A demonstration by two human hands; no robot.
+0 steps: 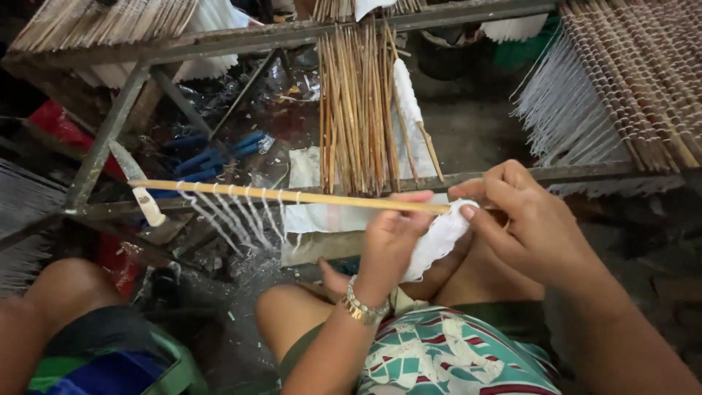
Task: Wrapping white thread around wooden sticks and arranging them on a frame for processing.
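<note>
Hands: left [391, 234] pinches stick [292, 196] end, right [530, 219] closed on white bundle [439, 238] | stick lies level before rack [351, 110] | likely light, stiff, brittle; grip bare end, strands [234, 216] soft

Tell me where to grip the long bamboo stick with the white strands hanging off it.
Grip the bamboo stick on its bare middle, coming from above: it lies level, white strands hang under its left part, and the left hand and right hand with the white dough occupy its right end.

Both hands' fingers [468, 212] pinch white dough [437, 240] onto a bamboo stick [292, 196].
</note>
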